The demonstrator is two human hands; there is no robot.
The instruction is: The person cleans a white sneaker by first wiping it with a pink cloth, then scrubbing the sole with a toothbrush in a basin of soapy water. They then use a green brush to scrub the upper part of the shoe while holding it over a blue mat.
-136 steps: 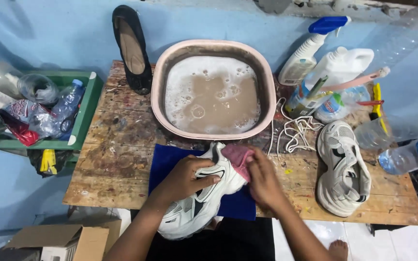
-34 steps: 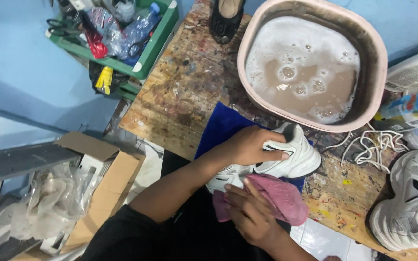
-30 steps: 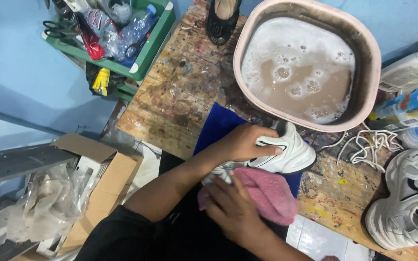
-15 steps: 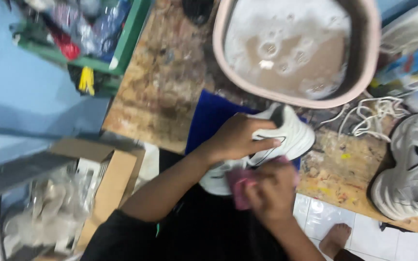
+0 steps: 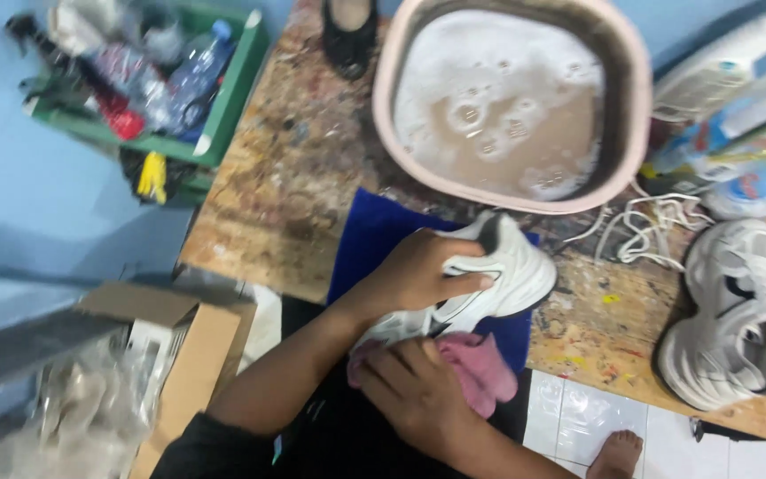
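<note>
I see my left hand (image 5: 423,270) clamped over the top of the white sneaker (image 5: 489,279), fingers curled around its collar, holding it on the blue mat (image 5: 374,235) at the near edge of the tabletop (image 5: 290,191). My right hand (image 5: 410,390) has slid under the shoe's heel end with the pink cloth (image 5: 480,372), which it grips bunched up; half a second ago the cloth sat higher, against the side. From that I judge the wiping has moved to the lower rear of the shoe. The pink basin (image 5: 640,115) of soapy water stands just beyond the mat, loose laces (image 5: 653,226) beside it, and the second sneaker (image 5: 733,315) lies well apart to the right.
</note>
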